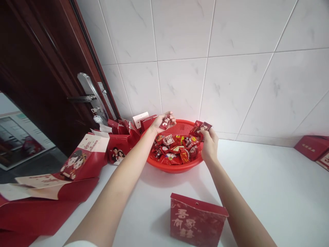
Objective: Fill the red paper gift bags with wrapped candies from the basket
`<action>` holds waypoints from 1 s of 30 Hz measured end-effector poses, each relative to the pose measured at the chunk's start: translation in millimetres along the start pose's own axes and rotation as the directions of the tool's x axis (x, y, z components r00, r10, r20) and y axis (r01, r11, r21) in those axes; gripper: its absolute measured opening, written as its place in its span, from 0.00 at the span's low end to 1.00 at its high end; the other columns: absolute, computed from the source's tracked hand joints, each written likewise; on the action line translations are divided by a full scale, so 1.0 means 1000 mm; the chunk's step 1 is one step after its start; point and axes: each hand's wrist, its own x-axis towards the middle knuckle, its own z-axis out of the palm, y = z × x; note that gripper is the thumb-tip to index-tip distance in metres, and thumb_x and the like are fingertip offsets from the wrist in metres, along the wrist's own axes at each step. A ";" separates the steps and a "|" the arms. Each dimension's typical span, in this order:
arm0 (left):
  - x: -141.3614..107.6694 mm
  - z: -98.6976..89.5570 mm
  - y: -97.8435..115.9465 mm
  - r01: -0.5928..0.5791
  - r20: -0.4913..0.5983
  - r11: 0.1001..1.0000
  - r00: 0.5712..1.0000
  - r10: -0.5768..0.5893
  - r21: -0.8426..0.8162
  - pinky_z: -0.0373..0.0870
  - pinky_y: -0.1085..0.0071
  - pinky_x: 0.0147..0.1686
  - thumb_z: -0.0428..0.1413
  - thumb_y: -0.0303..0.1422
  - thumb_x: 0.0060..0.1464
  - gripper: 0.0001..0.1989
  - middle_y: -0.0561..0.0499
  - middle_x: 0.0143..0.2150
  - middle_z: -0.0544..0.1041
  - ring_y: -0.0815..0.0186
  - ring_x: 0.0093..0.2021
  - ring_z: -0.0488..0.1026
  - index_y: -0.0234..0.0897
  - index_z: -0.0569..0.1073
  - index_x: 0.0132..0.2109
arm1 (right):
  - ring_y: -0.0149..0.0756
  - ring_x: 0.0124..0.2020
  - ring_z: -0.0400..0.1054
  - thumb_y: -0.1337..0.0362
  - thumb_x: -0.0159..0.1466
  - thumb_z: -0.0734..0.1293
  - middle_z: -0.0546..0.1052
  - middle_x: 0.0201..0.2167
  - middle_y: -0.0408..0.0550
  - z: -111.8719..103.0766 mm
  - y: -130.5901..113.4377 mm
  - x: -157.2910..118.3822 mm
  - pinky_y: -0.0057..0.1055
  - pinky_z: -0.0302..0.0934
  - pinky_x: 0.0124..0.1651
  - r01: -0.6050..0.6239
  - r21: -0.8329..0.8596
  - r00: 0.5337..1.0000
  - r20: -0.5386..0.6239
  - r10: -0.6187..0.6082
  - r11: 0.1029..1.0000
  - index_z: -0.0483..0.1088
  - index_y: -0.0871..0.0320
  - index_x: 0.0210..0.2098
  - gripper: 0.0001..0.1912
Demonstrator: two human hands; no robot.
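A red plastic basket (174, 168) full of wrapped candies (177, 151) stands against the tiled wall. Over its back left rim, my left hand (162, 122) is turned palm up with the fingers curled round a small dark red candy packet (166, 121). At the right rim my right hand (209, 142) pinches dark red candy packets (204, 127) between thumb and fingers; how many is unclear. Nearer to me, between my forearms, a red gift box (197, 221) with pale lettering stands upright on the white table.
Several red gift boxes (119, 147) with cartoon figures crowd the table's left side, some with raised flaps. Another red box (312, 147) lies at the far right by the wall. A dark wooden door (46, 68) with a metal handle (88, 97) borders the left.
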 end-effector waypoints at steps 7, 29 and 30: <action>0.017 -0.017 -0.016 -0.010 -0.045 0.743 0.997 0.054 0.669 0.72 0.72 0.34 0.52 0.21 0.50 0.06 0.55 0.24 0.69 0.71 0.25 0.68 0.37 0.69 0.31 | 0.30 0.25 0.59 0.60 0.47 0.67 0.70 0.22 0.38 0.000 0.002 0.000 0.27 0.55 0.27 -0.003 0.005 1.000 -0.002 0.003 1.000 0.69 0.56 0.25 0.07; 0.033 0.005 -0.082 -0.307 0.274 -0.113 0.932 -0.237 0.945 0.72 0.68 0.52 0.56 0.23 0.49 0.24 0.48 0.55 0.81 0.56 0.54 0.77 0.40 0.75 0.55 | 0.30 0.27 0.59 0.60 0.50 0.68 0.71 0.24 0.39 -0.004 0.004 0.001 0.28 0.56 0.31 0.011 -0.032 1.000 0.012 -0.010 0.999 0.70 0.56 0.27 0.07; 0.033 0.005 -0.082 -0.306 0.266 -0.113 0.924 -0.277 0.945 0.72 0.68 0.52 0.57 0.23 0.49 0.26 0.48 0.57 0.80 0.56 0.54 0.77 0.40 0.74 0.57 | 0.30 0.27 0.59 0.60 0.50 0.68 0.71 0.24 0.39 -0.004 0.004 0.001 0.28 0.57 0.31 0.008 -0.030 1.000 0.013 -0.007 1.000 0.70 0.56 0.27 0.07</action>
